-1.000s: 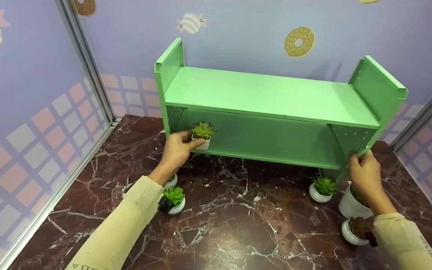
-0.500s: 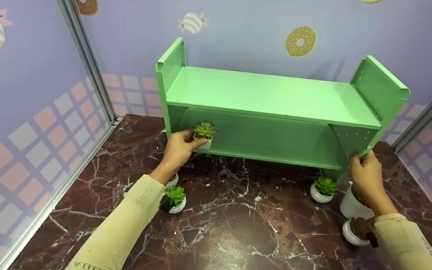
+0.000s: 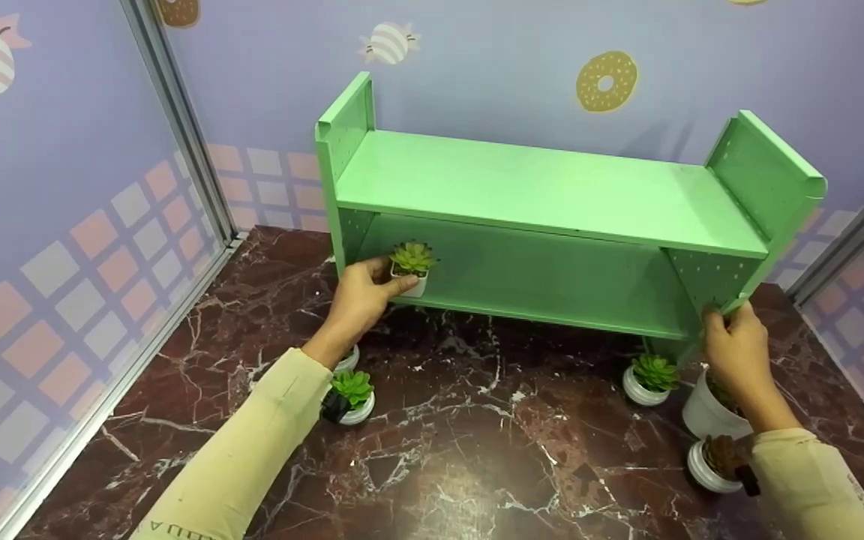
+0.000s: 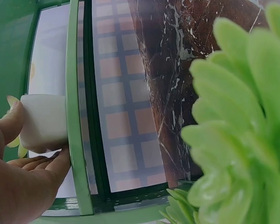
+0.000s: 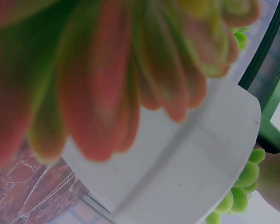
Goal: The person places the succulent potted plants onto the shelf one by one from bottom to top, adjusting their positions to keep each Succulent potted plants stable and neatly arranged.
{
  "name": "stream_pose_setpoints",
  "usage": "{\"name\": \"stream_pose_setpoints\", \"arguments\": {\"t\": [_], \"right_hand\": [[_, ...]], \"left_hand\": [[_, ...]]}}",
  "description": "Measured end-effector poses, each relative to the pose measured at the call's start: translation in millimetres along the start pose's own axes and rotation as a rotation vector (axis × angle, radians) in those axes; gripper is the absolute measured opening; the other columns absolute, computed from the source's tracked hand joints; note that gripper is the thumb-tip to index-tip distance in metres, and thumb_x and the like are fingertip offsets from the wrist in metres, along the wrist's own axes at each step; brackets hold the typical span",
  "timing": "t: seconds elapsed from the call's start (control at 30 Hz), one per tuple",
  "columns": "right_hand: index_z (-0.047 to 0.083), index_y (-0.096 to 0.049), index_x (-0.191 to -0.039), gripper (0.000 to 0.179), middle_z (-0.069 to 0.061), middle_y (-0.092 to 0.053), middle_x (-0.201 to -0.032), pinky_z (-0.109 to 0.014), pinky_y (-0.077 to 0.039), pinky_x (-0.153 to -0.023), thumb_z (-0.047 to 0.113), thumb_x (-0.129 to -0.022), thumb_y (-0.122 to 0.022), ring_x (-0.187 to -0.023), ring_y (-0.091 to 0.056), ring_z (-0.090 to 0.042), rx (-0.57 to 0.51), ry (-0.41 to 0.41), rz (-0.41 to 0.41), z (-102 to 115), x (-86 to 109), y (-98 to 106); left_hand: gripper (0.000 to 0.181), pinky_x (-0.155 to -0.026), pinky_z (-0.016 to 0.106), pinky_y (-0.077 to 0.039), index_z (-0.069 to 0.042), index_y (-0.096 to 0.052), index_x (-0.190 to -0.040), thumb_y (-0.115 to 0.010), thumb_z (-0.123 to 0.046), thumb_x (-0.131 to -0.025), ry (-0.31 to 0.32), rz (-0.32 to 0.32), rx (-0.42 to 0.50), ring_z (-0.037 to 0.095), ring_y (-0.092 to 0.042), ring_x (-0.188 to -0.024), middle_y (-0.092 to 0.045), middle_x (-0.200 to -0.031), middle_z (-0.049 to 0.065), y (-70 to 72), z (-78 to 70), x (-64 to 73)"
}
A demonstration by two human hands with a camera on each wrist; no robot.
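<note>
My left hand pinches a small succulent by its white square pot, at the left front of the green shelf unit's lower board. In the left wrist view, the thumb and fingers of the left hand lie on either side of the white pot, which sits right at the green board's edge. At the other end, my right hand grips the front edge of the unit's right side panel. Close leaves and a large white pot fill most of the right wrist view.
On the dark marble-patterned table stand a potted green succulent under the left wrist and another at the right. A larger white pot and a reddish-brown succulent sit beneath the right forearm. Patterned walls enclose the table.
Hands, shelf unit and pots have all shifted slightly rightward together in the head view. Both hands keep their hold, and the small succulent stays at the same spot on the board.
</note>
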State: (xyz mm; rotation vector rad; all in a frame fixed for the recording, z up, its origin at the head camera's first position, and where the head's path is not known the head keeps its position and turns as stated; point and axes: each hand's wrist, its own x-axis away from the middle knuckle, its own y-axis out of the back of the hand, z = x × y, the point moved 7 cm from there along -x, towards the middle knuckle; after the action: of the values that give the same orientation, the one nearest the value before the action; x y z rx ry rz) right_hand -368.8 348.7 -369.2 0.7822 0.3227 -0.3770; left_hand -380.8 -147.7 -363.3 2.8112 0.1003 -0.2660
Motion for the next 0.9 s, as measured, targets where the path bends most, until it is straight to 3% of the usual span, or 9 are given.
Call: {"name": "stream_pose_setpoints", "arguments": {"t": [0.23, 0.47, 0.7, 0.9], "right_hand": [[-0.008, -0.048, -0.109, 0.031, -0.023, -0.053, -0.091, -0.038, -0.037, -0.067, 0.021, -0.102, -0.04, -0.081, -0.049, -0.033, -0.013, 0.002, 0.021, 0, 0.3, -1], [-0.008, -0.048, -0.112, 0.033, -0.024, -0.056, -0.093, -0.034, -0.037, -0.066, 0.023, -0.103, -0.038, -0.081, -0.05, -0.032, -0.009, 0.014, 0.029, 0, 2.7, -1], [-0.008, -0.048, -0.111, 0.032, -0.026, -0.055, -0.095, -0.039, -0.037, -0.07, 0.021, -0.101, -0.041, -0.085, -0.05, -0.034, -0.017, -0.021, 0.01, -5, 4.5, 2], [-0.009, -0.048, -0.114, 0.032, -0.028, -0.054, -0.098, -0.04, -0.036, -0.069, 0.02, -0.101, -0.041, -0.086, -0.05, -0.036, -0.024, 0.001, 0.029, 0, 0.3, -3]], "left_hand": [[0.046, -0.084, 0.033, -0.05, -0.001, -0.066, -0.122, -0.078, -0.028, -0.086, 0.011, 0.016, 0.06, 0.019, -0.065, -0.096, -0.07, -0.107, 0.007, 1.2, 1.6, 2.8], [0.069, -0.096, 0.032, -0.045, 0.001, -0.05, -0.14, -0.078, -0.029, -0.085, 0.013, -0.003, 0.04, 0.02, -0.054, -0.121, -0.055, -0.137, 0.013, 8.4, 5.1, 7.3], [0.067, -0.097, 0.028, -0.044, 0.003, -0.048, -0.141, -0.078, -0.021, -0.086, -0.026, 0.022, 0.135, 0.023, -0.05, -0.127, -0.05, -0.141, 0.015, 9.3, 2.7, 10.4], [0.068, -0.097, 0.028, -0.044, 0.007, -0.045, -0.141, -0.077, -0.017, -0.086, -0.008, 0.006, 0.16, 0.027, -0.048, -0.129, -0.048, -0.142, 0.019, 17.7, 6.8, 20.3]]}}
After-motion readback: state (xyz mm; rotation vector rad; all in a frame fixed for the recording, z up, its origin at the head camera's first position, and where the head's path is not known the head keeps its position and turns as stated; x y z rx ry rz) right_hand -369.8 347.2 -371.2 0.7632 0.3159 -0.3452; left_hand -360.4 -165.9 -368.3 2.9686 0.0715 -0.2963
